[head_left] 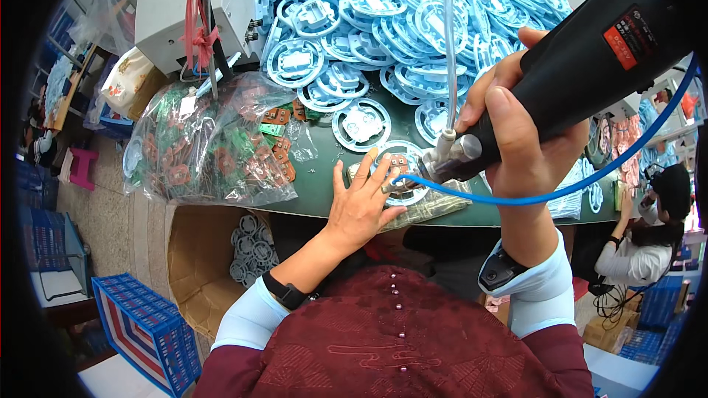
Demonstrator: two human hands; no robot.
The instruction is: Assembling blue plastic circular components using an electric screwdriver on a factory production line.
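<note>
So on the left end of the tabletop (pixel 313 195) there's a big clear bag (pixel 254 190) stuffed with boards, slumped right up to the front edge. Next over, the left hand (pixel 358 210) reaches in past the front edge, fingers spread by the left side of a round blue frame (pixel 419 195), not closed round anything I can see. That frame sits near the middle of the front edge with a brown board (pixel 399 158) inside it. Over to the right, the right hand (pixel 527 133) is wrapped firmly round a black power driver (pixel 590 51), nose at the board; can't tell if the tip touches. IMO: press the frame flat, fingertips clear of the nose, get the driver square before squeezing, ease off once snug, and don't let that blue tube (pixel 516 200) drag.
</note>
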